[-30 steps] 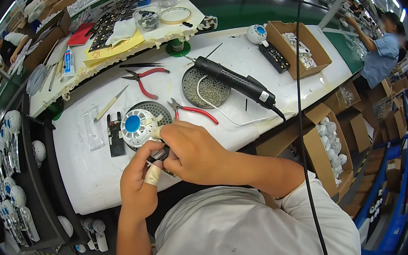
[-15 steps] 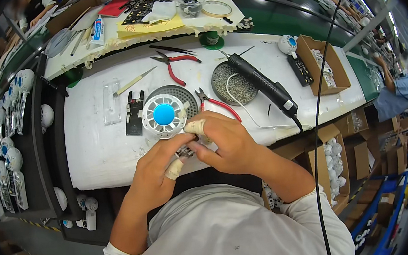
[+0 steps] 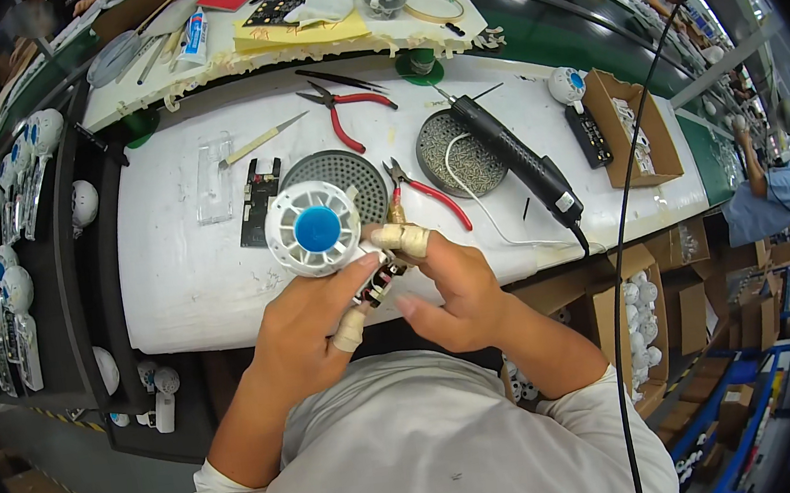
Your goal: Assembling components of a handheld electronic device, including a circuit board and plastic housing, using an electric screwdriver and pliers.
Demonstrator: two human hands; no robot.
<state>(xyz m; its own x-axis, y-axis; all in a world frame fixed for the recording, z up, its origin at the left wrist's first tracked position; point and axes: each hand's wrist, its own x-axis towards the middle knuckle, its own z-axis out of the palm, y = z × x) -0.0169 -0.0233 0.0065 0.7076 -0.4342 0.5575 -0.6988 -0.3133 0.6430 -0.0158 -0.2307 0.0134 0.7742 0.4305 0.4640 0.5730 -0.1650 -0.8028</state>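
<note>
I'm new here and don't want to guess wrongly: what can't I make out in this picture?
All in the head view:
Lower part of the white device: partly hidden by fingers of the left hand.
Whether the right hand touches that device: they overlap too closely to tell.
Part of the gray perforated dish: covered by the white device.
Exact shapes of the small metal pieces: too small.

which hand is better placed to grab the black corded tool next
Probably the right hand: it is nearer the black corded tool, and its thumb stands clear of the white device, while the left hand is wrapped around that device's lower part.
</note>
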